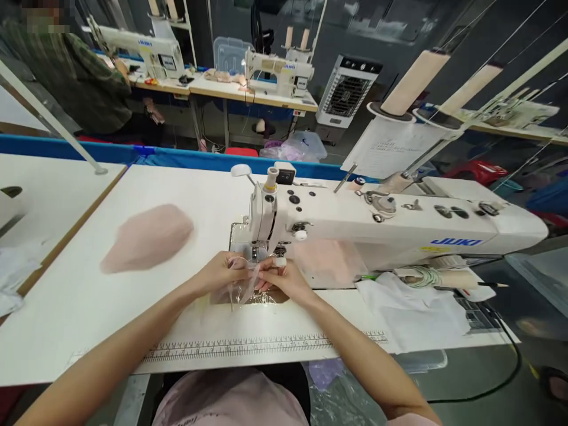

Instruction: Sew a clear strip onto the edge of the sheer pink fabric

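A thin, sheer piece of pale fabric [243, 291] stretches between my hands, just in front of the needle area of a white sewing machine [399, 231]. My left hand [220, 273] pinches its left part, fingers closed. My right hand [286, 278] grips the fabric's other side close beside the left fingertips; a white band wraps one of its fingers. The presser foot [254, 254] is right behind the fingertips. Whether the fabric lies under the foot is hidden. On the table to the left rests a flat pink fabric piece [151, 238]. More pink fabric [331, 260] lies beneath the machine arm.
A printed ruler [266, 343] runs along the front table edge. White cloth [412, 310], a coil of cord [421, 277] and a pencil [499, 285] lie at right. Thread cones [415, 83] stand behind the machine. A co-worker [66, 77] works at another machine, back left.
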The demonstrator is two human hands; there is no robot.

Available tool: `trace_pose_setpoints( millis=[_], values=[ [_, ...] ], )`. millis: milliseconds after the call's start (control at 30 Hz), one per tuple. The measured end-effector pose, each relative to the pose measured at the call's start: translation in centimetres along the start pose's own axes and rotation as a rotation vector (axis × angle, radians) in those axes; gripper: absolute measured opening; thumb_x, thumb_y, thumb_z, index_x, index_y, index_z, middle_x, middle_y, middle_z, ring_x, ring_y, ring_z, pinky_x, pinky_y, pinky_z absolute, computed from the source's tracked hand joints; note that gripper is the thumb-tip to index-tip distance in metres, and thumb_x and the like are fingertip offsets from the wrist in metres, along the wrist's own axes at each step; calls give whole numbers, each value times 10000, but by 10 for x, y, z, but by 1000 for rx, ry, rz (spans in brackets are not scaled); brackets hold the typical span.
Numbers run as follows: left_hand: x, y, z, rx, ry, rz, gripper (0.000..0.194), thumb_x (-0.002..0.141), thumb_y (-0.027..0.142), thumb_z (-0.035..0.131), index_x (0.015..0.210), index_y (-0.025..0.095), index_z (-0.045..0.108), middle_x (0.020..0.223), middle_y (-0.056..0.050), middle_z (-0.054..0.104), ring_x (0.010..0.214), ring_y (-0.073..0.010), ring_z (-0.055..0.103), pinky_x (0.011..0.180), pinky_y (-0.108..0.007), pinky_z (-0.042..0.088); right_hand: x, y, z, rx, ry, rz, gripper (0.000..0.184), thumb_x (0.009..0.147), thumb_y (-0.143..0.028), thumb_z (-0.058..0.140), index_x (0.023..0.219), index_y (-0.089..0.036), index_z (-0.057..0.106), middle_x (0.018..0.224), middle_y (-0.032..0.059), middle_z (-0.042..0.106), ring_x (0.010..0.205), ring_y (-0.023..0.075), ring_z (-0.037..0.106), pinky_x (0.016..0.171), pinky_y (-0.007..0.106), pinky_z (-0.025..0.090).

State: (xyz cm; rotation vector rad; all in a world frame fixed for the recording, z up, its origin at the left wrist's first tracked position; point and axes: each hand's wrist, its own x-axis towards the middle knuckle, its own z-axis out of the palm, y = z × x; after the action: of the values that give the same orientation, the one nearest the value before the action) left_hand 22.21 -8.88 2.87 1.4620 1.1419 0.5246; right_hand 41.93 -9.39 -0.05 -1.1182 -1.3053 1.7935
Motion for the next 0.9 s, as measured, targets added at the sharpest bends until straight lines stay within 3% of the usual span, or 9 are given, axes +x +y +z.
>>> trace_pose_setpoints(
  millis=[100, 200, 333, 467, 633, 733, 900],
  values=[
    [0, 5, -5, 27, -50, 19, 279, 704, 396, 665, 756, 187, 489, 668, 46, 470, 623, -117, 455, 587, -235, 364, 0, 1, -2, -11, 37, -15, 404, 660, -498, 753, 819, -155, 608, 590, -7, 660, 561, 155, 670, 585, 270, 565],
    [1, 11, -7, 84, -57, 24, 299, 699, 390, 697, 831, 180, 530, 724, 31, 506, 663, -126, 455, 592, -233, 344, -1, 3, -1, -32, 78, -39, 347, 684, -456, 752, 801, -157, 620, 541, -21, 640, 520, 142, 652, 545, 244, 550],
    [3, 4, 0, 223, 40, 21, 380, 734, 405, 654, 610, 193, 364, 571, 64, 352, 540, -93, 326, 514, -223, 257, -2, 5, 0, -51, 78, -62, 304, 702, -429, 749, 779, -155, 644, 516, -36, 619, 482, 132, 633, 507, 233, 542],
    [3, -10, 6, 291, 96, 10, 462, 755, 470, 614, 579, 200, 284, 521, 74, 282, 487, -82, 276, 477, -216, 234, -3, 4, -4, -32, 28, -66, 292, 706, -418, 748, 798, -154, 663, 540, -30, 637, 509, 147, 653, 538, 258, 568],
    [3, -14, 9, 396, 165, 35, 267, 782, 476, 604, 782, 214, 552, 572, 55, 531, 496, -115, 461, 484, -218, 335, -1, 5, -9, -22, 19, -139, 188, 732, -322, 728, 776, -156, 653, 648, -17, 668, 639, 156, 700, 616, 255, 591],
    [-1, -10, 13, 530, 239, 41, 235, 823, 438, 551, 875, 233, 652, 579, 41, 608, 476, -131, 513, 474, -225, 351, -2, 4, -8, -132, 77, -182, 114, 776, -269, 677, 774, -158, 654, 625, -21, 660, 589, 145, 687, 591, 254, 592],
    [-4, -10, 20, 623, 269, 230, 243, 878, 306, 511, 990, 235, 716, 661, 29, 706, 454, -108, 536, 509, -217, 402, -3, 8, -3, -243, 167, -238, 75, 791, -231, 650, 758, -163, 652, 672, 1, 672, 624, 157, 696, 571, 250, 576]
  ],
)
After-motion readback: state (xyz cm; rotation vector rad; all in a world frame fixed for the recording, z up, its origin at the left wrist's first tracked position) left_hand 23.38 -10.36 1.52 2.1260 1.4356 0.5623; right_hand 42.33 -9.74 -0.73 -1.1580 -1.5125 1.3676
